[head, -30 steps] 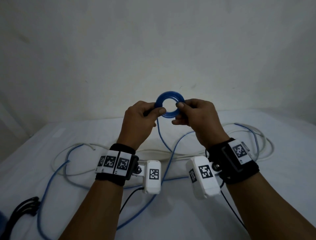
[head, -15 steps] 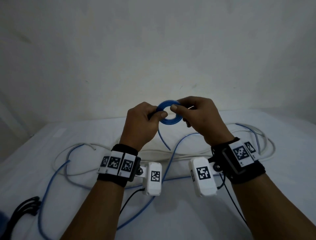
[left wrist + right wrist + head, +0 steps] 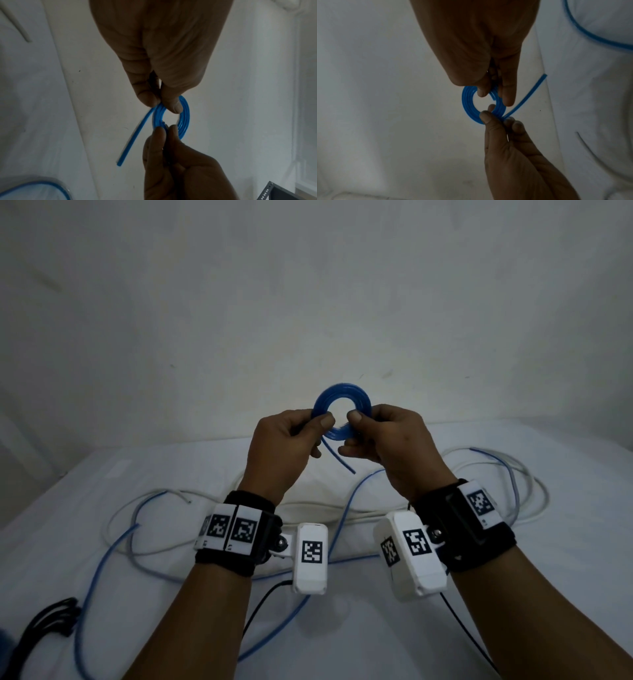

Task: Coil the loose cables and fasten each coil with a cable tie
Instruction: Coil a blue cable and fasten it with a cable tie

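Observation:
A thin blue cable is wound into a small flat coil point(image 3: 342, 400) held upright in the air above the table. My left hand point(image 3: 321, 423) pinches the coil's left side between thumb and fingers. My right hand point(image 3: 356, 419) pinches its right side. A short loose tail point(image 3: 339, 457) hangs down from the coil between the hands. The left wrist view has the coil point(image 3: 185, 115) between my left hand point(image 3: 163, 105) above and my right hand point(image 3: 165, 129) below. In the right wrist view the coil point(image 3: 467, 100) is pinched by my right hand point(image 3: 493, 94) and left hand point(image 3: 491, 117).
On the white cloth-covered table point(image 3: 342, 628) lie a long loose blue cable point(image 3: 102, 559) and a white cable point(image 3: 534, 491) in wide loops. A black cable bundle point(image 3: 51, 621) sits at the near left edge. A plain wall stands close behind.
The coil tipped flat half a second ago and now stands upright again. Its hanging tail has grown shorter as more cable was wound on. Both hands still pinch the coil.

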